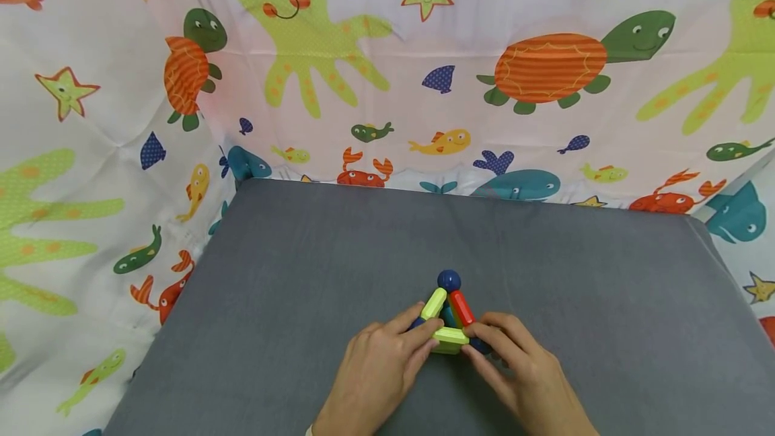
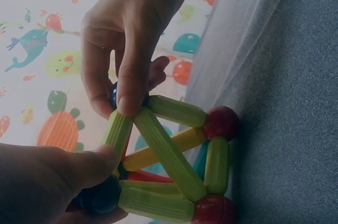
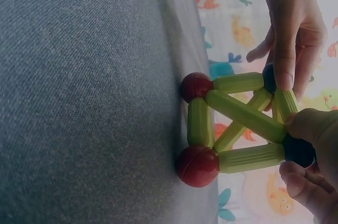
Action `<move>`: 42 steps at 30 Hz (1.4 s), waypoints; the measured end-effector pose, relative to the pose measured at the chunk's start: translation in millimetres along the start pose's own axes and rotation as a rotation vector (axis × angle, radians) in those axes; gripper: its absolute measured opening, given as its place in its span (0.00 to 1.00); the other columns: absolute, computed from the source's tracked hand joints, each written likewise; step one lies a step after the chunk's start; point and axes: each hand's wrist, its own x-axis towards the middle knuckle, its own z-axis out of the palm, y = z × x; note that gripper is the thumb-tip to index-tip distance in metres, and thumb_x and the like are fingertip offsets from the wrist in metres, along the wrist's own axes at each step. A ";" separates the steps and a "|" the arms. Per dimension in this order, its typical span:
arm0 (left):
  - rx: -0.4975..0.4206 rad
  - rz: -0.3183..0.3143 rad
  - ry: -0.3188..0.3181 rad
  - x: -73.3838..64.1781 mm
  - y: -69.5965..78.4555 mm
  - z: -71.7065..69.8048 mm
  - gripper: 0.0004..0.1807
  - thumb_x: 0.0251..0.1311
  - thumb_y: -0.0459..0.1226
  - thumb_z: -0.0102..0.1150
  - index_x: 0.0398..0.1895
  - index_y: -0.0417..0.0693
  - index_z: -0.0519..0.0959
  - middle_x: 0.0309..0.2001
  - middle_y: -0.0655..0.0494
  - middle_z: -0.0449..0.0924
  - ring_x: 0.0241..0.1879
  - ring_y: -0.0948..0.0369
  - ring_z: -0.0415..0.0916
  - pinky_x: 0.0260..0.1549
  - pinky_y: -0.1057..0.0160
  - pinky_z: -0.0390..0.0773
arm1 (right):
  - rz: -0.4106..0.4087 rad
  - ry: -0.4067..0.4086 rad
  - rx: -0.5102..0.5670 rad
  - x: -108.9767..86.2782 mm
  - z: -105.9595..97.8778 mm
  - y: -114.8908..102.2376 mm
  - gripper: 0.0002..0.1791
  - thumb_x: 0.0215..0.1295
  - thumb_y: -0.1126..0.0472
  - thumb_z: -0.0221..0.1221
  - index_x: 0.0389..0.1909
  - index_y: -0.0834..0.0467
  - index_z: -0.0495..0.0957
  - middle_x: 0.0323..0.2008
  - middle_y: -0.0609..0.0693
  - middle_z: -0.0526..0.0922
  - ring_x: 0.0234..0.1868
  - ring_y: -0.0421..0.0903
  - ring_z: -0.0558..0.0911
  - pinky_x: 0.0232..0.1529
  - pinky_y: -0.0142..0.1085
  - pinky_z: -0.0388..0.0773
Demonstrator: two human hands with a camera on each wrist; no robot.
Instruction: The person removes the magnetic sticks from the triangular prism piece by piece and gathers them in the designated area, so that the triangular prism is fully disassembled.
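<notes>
A triangular frame of magnetic sticks and balls stands on the grey table. Its top has a blue ball (image 1: 449, 280) at the far corner, a red stick (image 1: 462, 307) on the right and light-green sticks (image 1: 450, 336) at left and front. Lower down, red balls (image 3: 198, 166) rest at the table, joined by green sticks, one running diagonally. My left hand (image 1: 378, 369) grips the near left corner, thumb and fingers at its blue ball (image 2: 100, 195). With my right hand (image 1: 527, 362) I pinch the near right corner around another blue ball (image 3: 300, 152). Fingers partly hide both balls.
The grey cloth-covered table (image 1: 315, 254) extends around the frame. A white curtain (image 1: 387, 99) printed with sea animals rises along the table's back and sides. Inside the frame, a yellow stick (image 2: 142, 155) shows behind the green ones.
</notes>
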 end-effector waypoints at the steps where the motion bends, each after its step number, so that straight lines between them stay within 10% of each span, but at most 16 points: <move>1: -0.001 -0.002 -0.002 0.4 -0.2 -0.2 0.16 0.71 0.47 0.69 0.59 0.64 0.88 0.61 0.54 0.85 0.33 0.60 0.86 0.33 0.59 0.86 | -0.003 0.004 0.013 0.1 0.0 1.0 0.25 0.79 0.35 0.51 0.54 0.48 0.86 0.53 0.42 0.80 0.45 0.38 0.82 0.51 0.18 0.77; 6: -0.004 -0.001 -0.009 0.7 -0.6 -0.8 0.16 0.71 0.47 0.69 0.59 0.64 0.88 0.61 0.55 0.85 0.34 0.59 0.87 0.35 0.58 0.86 | -0.045 0.043 0.081 -1.1 2.5 6.1 0.15 0.73 0.50 0.68 0.56 0.47 0.84 0.55 0.43 0.80 0.46 0.37 0.80 0.46 0.19 0.77; 15: -0.013 0.000 0.012 1.6 -1.7 -0.3 0.16 0.71 0.48 0.69 0.60 0.65 0.88 0.61 0.55 0.85 0.34 0.60 0.87 0.34 0.59 0.86 | -0.006 0.078 0.185 -1.2 6.2 8.0 0.32 0.49 0.74 0.79 0.55 0.50 0.82 0.53 0.45 0.80 0.38 0.35 0.78 0.35 0.23 0.78; 23: -0.029 -0.001 0.011 2.5 -1.1 0.4 0.16 0.72 0.48 0.68 0.60 0.64 0.88 0.62 0.54 0.85 0.34 0.61 0.87 0.34 0.59 0.86 | -0.051 0.072 0.185 -0.3 3.9 12.9 0.22 0.78 0.42 0.58 0.56 0.54 0.82 0.54 0.49 0.79 0.38 0.35 0.79 0.35 0.22 0.78; 42: -0.024 -0.001 -0.008 4.3 -1.4 0.3 0.16 0.71 0.48 0.68 0.60 0.65 0.88 0.62 0.54 0.85 0.34 0.62 0.87 0.35 0.60 0.86 | -0.087 0.121 0.154 -5.9 6.9 18.9 0.22 0.80 0.43 0.55 0.47 0.61 0.78 0.49 0.51 0.79 0.41 0.34 0.77 0.39 0.20 0.78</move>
